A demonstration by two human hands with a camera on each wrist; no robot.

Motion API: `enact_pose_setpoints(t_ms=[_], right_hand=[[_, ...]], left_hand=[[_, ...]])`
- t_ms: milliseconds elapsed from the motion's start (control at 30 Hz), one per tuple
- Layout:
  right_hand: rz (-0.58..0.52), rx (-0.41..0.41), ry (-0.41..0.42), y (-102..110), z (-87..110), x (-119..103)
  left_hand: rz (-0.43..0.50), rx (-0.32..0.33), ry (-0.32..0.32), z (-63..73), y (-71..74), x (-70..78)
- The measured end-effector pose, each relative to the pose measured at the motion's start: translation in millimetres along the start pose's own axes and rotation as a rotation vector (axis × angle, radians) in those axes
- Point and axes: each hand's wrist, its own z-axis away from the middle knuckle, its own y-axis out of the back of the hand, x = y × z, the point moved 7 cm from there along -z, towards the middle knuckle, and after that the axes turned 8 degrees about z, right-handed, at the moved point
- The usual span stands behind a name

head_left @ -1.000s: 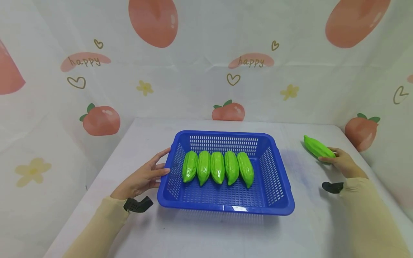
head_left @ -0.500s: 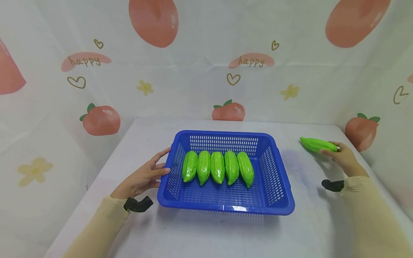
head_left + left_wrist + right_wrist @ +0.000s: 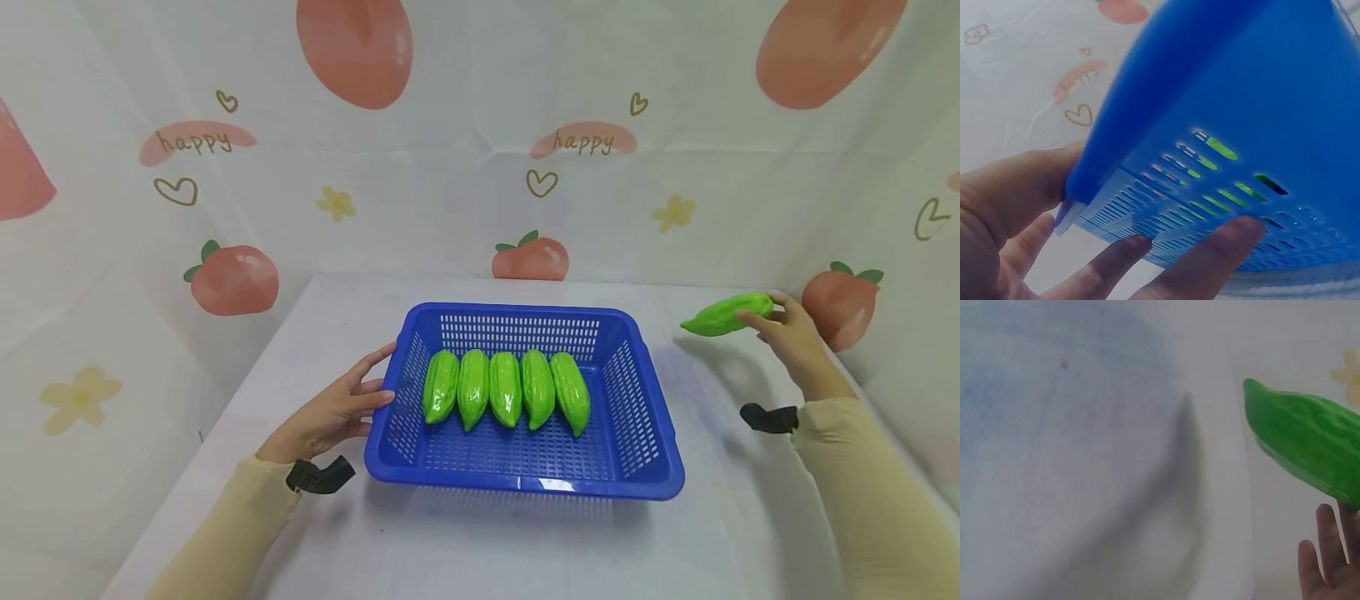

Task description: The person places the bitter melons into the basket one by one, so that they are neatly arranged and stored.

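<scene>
In the head view, a blue plastic basket (image 3: pixel 517 486) with slotted walls stands on the table. Several green bitter melons (image 3: pixel 506 390) lie side by side in it, tips toward the near side. My left hand (image 3: pixel 330 417) rests against the basket's left wall, its fingers fairly straight; the left wrist view shows fingertips (image 3: pixel 1244 231) touching the outside of that wall. Off to the right, my right hand (image 3: pixel 798 342) pinches the thick end of another bitter melon (image 3: pixel 726 315) between thumb and fingers. That one is held above the table, tip pointing left, with its shadow below.
The table (image 3: pixel 450 550) has a white cover. A white cloth (image 3: pixel 442 200) printed with peaches, hearts and "happy" hangs behind and at both sides. A stretch of table separates the basket from my right hand.
My right hand has lifted the bitter melon off the table, moving it up and slightly away, and turned its tip to the left and down. The left hand and basket have stayed put.
</scene>
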Motion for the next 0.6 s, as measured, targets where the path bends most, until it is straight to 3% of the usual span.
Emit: enact_pose_setpoints(t_ms=[133,233,500,600], right_hand=[[-0.045,0.006,0.048,-2,-1.1,-18],[-0.146,0.026,0.093,0,0.3,-31],[-0.654,-0.003,0.283,1,10.0,-73],[-0.753,-0.023,0.335,0,13.3,-89]], left_hand=[[0.005,-0.006,-0.001,0.6,-0.7,0.6],[0.004,-0.006,0.0,0.5,-0.7,0.6],[-0.026,-0.008,-0.01,-0.5,0.0,0.8],[-0.027,-0.006,-0.008,-0.2,0.5,0.9]])
